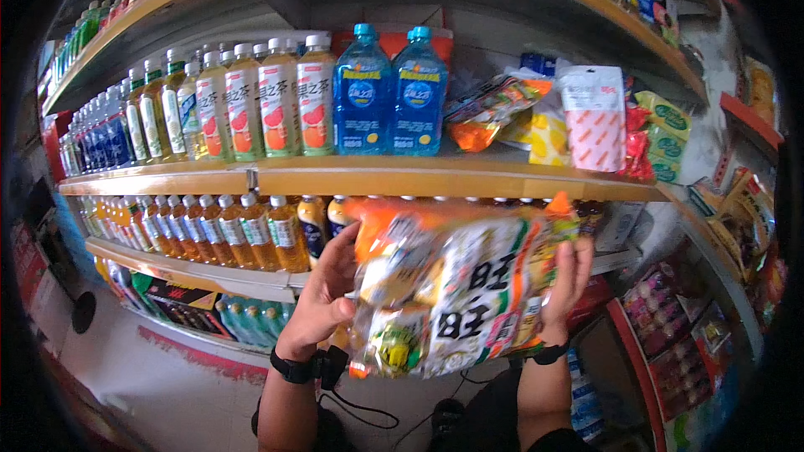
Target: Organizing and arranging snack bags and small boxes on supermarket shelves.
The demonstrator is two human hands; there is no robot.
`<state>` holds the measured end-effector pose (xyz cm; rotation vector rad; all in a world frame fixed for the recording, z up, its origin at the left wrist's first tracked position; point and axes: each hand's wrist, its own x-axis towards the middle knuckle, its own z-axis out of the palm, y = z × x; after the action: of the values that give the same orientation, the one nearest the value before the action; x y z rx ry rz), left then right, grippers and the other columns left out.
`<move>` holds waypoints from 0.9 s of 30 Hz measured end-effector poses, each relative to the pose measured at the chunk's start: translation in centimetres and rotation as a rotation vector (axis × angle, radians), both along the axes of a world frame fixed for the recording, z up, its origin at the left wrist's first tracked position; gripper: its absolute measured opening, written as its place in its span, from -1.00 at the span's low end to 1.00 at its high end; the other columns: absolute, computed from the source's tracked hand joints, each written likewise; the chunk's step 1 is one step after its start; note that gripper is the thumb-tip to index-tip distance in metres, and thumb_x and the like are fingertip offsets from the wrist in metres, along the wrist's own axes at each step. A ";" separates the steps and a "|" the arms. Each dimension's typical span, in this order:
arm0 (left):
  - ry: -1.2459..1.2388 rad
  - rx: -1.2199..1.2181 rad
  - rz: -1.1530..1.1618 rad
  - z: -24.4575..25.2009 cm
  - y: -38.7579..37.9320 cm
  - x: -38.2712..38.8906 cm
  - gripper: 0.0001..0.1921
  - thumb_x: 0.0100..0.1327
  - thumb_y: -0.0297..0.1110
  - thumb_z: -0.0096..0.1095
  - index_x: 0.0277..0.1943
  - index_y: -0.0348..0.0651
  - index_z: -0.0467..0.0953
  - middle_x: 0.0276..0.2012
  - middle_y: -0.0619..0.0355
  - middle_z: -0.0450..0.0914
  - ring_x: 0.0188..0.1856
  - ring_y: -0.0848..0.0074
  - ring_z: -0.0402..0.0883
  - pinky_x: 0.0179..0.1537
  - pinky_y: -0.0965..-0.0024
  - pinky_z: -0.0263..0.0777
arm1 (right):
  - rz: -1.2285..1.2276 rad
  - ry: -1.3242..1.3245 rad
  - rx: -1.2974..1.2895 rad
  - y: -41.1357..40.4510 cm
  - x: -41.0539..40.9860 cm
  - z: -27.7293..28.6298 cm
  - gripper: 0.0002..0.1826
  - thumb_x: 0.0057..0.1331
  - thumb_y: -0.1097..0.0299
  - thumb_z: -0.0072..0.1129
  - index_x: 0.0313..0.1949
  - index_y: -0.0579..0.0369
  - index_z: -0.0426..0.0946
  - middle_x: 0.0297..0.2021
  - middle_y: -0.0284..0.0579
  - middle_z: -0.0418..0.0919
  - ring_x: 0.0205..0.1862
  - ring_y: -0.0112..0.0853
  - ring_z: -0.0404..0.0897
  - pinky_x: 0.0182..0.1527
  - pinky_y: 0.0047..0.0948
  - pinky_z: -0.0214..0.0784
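Observation:
Between my two hands is a large clear and orange plastic snack bag [477,289] bearing writing, with individually wrapped pieces showing through it. My left hand [323,301] grips its left edge, thumb towards me. At the opposite side, my right hand [565,282] clasps the edge with the fingertips up. The bag is held in front of the middle shelf [402,181] and hides part of the lower bottles. A black strap circles each wrist, and a small dark device sits at the left one.
Blue jugs of liquid [363,100], fruit tea bottles [314,107], a pink and white pouch [595,119] and a crumpled orange snack packet [496,113] stand or lie on the middle shelf. Amber drink bottles [251,232] line the shelf below. A black cable [364,422] trails over the floor.

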<state>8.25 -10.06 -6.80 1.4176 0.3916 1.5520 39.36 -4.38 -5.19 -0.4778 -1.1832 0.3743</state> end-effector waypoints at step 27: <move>0.254 -0.300 0.199 -3.8 3.7 -0.3 -0.51 0.23 -0.25 0.50 0.12 -0.26 0.48 -0.20 0.29 0.62 -0.27 0.68 0.51 -0.26 0.56 0.39 | 0.689 -0.179 -0.528 4.2 -2.7 -8.0 -0.48 0.26 0.19 0.45 0.09 0.20 0.48 -0.17 -0.26 0.65 -0.12 -0.49 0.59 0.02 -0.46 0.44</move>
<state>7.97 -6.34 -10.64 1.3708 0.9043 1.3983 36.66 -0.19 -13.15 -0.5522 -1.4055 1.2792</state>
